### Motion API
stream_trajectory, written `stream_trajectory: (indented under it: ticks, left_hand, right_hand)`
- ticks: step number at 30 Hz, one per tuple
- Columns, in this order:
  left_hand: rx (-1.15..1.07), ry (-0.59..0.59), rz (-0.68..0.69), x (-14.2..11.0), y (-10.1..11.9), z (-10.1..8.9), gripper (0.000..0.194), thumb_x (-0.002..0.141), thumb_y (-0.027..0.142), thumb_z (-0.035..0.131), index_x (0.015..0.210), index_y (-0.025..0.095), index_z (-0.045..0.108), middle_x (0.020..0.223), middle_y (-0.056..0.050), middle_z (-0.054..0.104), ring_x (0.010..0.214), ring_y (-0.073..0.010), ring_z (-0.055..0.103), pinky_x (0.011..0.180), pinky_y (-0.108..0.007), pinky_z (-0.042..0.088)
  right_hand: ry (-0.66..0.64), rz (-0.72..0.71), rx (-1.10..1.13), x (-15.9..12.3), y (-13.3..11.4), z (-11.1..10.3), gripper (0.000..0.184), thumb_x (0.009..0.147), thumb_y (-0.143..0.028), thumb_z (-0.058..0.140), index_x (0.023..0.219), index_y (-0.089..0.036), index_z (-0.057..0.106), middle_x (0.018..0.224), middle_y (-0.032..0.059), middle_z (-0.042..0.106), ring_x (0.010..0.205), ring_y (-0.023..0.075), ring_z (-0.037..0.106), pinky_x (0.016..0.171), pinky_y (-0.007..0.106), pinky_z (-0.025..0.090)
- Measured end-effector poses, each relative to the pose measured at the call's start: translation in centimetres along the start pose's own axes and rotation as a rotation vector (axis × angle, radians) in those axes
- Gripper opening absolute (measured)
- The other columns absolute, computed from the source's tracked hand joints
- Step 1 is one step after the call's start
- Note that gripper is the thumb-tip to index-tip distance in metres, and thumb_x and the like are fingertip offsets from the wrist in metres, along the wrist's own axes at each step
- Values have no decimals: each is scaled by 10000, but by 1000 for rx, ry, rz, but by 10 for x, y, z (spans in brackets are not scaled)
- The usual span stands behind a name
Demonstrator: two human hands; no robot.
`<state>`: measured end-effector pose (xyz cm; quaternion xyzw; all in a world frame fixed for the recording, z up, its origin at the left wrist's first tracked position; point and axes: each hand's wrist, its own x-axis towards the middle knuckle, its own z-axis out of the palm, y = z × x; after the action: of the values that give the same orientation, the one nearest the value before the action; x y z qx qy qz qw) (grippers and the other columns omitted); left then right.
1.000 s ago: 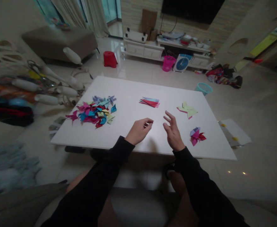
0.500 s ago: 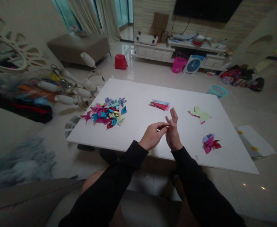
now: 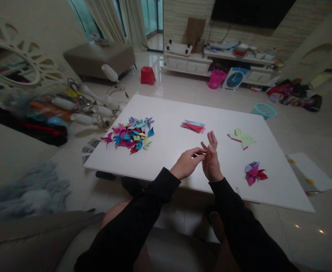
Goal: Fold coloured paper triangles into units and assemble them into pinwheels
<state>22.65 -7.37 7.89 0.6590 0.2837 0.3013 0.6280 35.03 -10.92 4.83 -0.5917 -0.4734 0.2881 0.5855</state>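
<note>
My two hands meet above the near middle of the white table (image 3: 168,151). My left hand (image 3: 187,164) is pinched, its fingertips touching the fingers of my right hand (image 3: 211,160); what it pinches, if anything, is too small to make out. The right hand's fingers stretch upward, held apart. A heap of several folded coloured paper pieces (image 3: 132,134) lies to the left. A small stack of red and blue papers (image 3: 193,126) lies beyond my hands. Yellow-green folded paper (image 3: 242,138) and a pink-purple folded piece (image 3: 253,173) lie to the right.
A rack with white-handled tools and scissors (image 3: 83,102) stands left of the table. On the floor are a red stool (image 3: 148,75), a pink bin (image 3: 216,78), a teal basket (image 3: 264,110) and a white sheet (image 3: 310,172). A TV cabinet (image 3: 208,62) lines the far wall.
My hands were apart a second ago; they came together, the left hand's pinched fingers now touching the right hand's fingers. The view shifted slightly left.
</note>
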Motion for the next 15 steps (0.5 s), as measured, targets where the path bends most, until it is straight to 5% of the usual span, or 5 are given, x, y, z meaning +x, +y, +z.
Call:
stream_trajectory:
  ticks: [6,15]
  left_hand:
    - [23,-2,7,-1,5,1,259,897,219,564,1096,165,721,1124,-88,740,1061,-206,655,973,-338,465]
    - [22,-8,10,-3,6,-2,257,891,231,567,1080,171,730,1111,-79,745,1062,-208,653,973,-337,463]
  right_hand:
    - [0,51,93,0,0,-2,686,950,-626,370,1585,-455,173,1715,-3,132,1483,309,362,1122,568,390]
    - [8,9,60,0,0,-2,653,968,-582,352,1584,-432,196,1706,-20,175,1515,257,302,1190,536,309]
